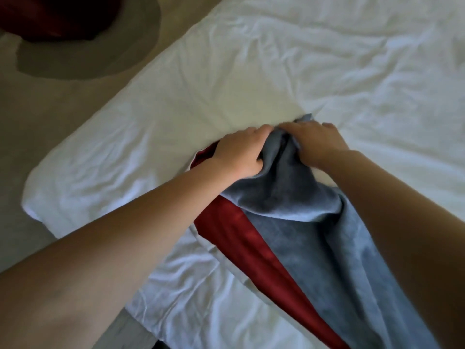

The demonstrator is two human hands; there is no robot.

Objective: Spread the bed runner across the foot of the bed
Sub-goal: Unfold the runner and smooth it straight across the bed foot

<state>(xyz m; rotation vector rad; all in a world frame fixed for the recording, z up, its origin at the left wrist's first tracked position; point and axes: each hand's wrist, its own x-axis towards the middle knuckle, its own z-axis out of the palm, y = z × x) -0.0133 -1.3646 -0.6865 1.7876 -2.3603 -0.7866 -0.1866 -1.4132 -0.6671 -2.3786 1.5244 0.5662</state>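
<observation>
The bed runner (314,248), grey over red, lies bunched on the white bed (327,59), trailing toward 5 o'clock. The left hand (239,152) and right hand (317,142) meet at its 12 o'clock end, each grip clamped on grey cloth

We record a pale beige floor (63,117) along the left side. At upper left stands a dark red rounded object (57,16), blurred, on a grey-brown rounded patch (100,54); whether this is a rug or a shadow we cannot tell.

Bunched grey-and-red bed runner (297,238) on bed (302,59)
</observation>
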